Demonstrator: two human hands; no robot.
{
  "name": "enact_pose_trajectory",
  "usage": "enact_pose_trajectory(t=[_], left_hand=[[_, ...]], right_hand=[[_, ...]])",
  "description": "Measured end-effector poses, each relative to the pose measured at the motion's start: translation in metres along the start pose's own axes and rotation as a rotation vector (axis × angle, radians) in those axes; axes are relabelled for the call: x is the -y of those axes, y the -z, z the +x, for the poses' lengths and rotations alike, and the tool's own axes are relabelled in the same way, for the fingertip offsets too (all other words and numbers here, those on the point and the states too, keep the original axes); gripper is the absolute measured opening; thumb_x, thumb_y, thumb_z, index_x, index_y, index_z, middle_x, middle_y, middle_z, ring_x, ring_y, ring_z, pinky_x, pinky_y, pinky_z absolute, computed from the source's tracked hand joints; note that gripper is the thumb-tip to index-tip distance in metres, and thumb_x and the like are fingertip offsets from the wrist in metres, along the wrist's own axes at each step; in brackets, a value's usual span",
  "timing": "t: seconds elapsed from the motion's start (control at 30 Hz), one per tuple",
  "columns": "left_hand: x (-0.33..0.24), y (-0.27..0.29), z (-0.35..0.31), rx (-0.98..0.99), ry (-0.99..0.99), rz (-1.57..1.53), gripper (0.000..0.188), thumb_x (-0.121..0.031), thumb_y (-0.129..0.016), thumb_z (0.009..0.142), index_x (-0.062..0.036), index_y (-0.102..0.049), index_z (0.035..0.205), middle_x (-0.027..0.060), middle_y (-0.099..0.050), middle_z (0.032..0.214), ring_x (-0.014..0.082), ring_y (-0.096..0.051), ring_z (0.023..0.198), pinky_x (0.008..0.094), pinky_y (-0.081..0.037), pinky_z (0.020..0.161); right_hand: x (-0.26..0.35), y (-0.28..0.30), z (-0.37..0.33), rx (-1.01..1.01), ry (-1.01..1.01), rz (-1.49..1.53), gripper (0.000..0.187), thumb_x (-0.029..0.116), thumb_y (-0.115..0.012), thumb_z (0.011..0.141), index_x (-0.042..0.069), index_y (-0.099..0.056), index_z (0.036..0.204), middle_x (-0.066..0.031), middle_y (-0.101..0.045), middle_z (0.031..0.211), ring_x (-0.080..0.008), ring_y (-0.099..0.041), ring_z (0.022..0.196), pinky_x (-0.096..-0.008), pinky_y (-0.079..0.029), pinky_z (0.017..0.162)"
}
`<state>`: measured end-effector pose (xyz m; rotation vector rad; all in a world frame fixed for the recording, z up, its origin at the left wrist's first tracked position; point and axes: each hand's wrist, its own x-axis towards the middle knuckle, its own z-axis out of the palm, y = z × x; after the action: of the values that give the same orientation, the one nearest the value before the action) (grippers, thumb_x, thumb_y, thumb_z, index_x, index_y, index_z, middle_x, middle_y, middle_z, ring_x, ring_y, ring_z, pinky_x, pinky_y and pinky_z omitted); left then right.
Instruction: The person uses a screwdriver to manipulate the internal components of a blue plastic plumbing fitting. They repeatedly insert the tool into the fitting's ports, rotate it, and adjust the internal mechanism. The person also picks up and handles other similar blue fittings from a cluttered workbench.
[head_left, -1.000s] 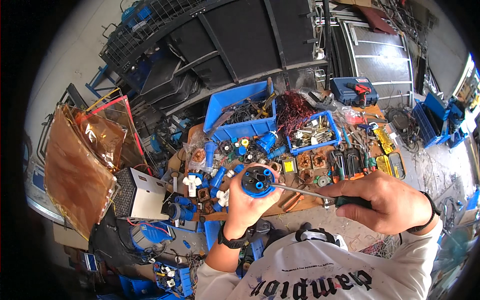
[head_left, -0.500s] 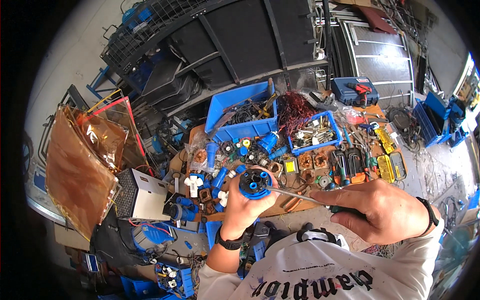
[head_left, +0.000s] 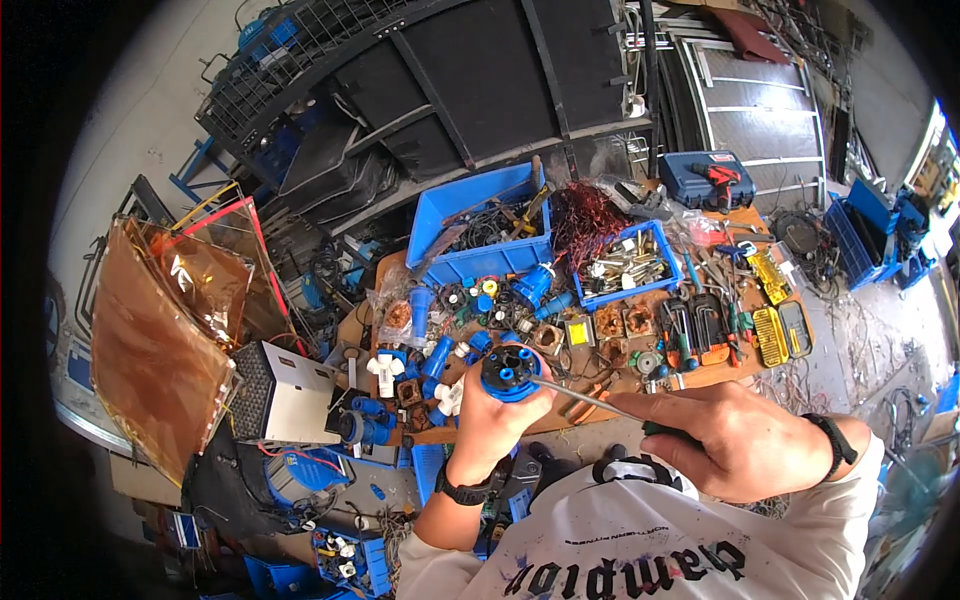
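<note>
My left hand (head_left: 496,418) is wrapped round a blue-and-black industrial plug (head_left: 511,371), its round black face with blue-ringed holes turned up. In my right hand (head_left: 710,432) is a screwdriver (head_left: 582,400), gripped by its dark green handle. The long metal shaft points left, and its tip meets the lower right of the plug's face. One finger of my right hand lies stretched along the shaft. Both hands are above the near edge of the workbench (head_left: 440,434).
A deep blue bin (head_left: 483,262) of tools and wires stands at the back, beside a blue crate (head_left: 628,262) of metal parts. Blue connectors (head_left: 436,357) litter the left side. Pliers and hex keys (head_left: 708,322) lie right, below a red drill (head_left: 722,182).
My right hand has shifted slightly left and down, and the screwdriver slopes more steeply. Its tip has moved from the plug's right edge onto the lower right of its face.
</note>
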<state>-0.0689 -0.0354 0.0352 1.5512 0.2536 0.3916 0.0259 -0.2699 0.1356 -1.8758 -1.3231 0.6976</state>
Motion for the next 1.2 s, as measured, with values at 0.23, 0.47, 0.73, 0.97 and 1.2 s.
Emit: enact_pose_trajectory(t=[0.23, 0.47, 0.73, 0.97, 1.2], left_hand=[[0.002, -0.003, 0.004, 0.078, 0.151, -0.358, 0.017, -0.004, -0.063, 0.08, -0.0029, -0.056, 0.096, 0.004, -0.056, 0.077, 0.0062, -0.043, 0.056, 0.0224, -0.035, 0.049], [0.0, -0.001, 0.005, 0.144, 0.275, -0.496, 0.016, -0.009, -0.062, 0.086, -0.0036, -0.055, 0.1, 0.0006, -0.05, 0.075, 0.0054, -0.04, 0.055, 0.0229, -0.034, 0.046], [-0.009, 0.002, 0.008, 0.206, 0.44, -0.662, 0.019, -0.009, -0.067, 0.087, -0.0041, -0.058, 0.103, 0.0027, -0.059, 0.082, 0.0037, -0.045, 0.055, 0.0235, -0.04, 0.044], [-0.01, 0.0, 0.006, 0.236, 0.419, -0.625, 0.021, -0.009, -0.067, 0.087, -0.0028, -0.058, 0.105, 0.0024, -0.059, 0.081, 0.0043, -0.046, 0.054, 0.0246, -0.042, 0.043], [-0.01, -0.007, 0.002, 0.132, 0.297, -0.394, 0.021, -0.005, -0.07, 0.085, -0.0016, -0.059, 0.103, 0.0025, -0.059, 0.078, 0.0084, -0.05, 0.051, 0.0241, -0.041, 0.042]], right_hand=[[-0.022, -0.023, 0.006, -0.104, 0.001, -0.097, 0.043, 0.013, -0.061, 0.089, 0.002, -0.052, 0.13, -0.0245, -0.065, 0.087, -0.0414, -0.065, 0.075, -0.0464, -0.053, 0.066], [-0.023, -0.01, 0.008, -0.143, 0.066, -0.048, 0.044, 0.012, -0.062, 0.089, 0.005, -0.051, 0.13, -0.0231, -0.064, 0.092, -0.0409, -0.066, 0.08, -0.045, -0.053, 0.069], [-0.019, 0.011, 0.005, -0.131, 0.036, -0.047, 0.043, 0.007, -0.064, 0.083, 0.002, -0.053, 0.125, -0.0217, -0.063, 0.104, -0.04, -0.065, 0.088, -0.0438, -0.053, 0.075], [-0.009, 0.022, 0.005, -0.173, 0.09, -0.104, 0.031, 0.004, -0.064, 0.081, 0.0, -0.063, 0.112, -0.019, -0.065, 0.095, -0.0384, -0.065, 0.086, -0.0427, -0.053, 0.074], [0.005, 0.026, 0.002, -0.152, 0.072, -0.185, 0.029, 0.004, -0.063, 0.081, 0.0, -0.063, 0.111, -0.0166, -0.065, 0.088, -0.0367, -0.065, 0.078, -0.0424, -0.053, 0.066]])
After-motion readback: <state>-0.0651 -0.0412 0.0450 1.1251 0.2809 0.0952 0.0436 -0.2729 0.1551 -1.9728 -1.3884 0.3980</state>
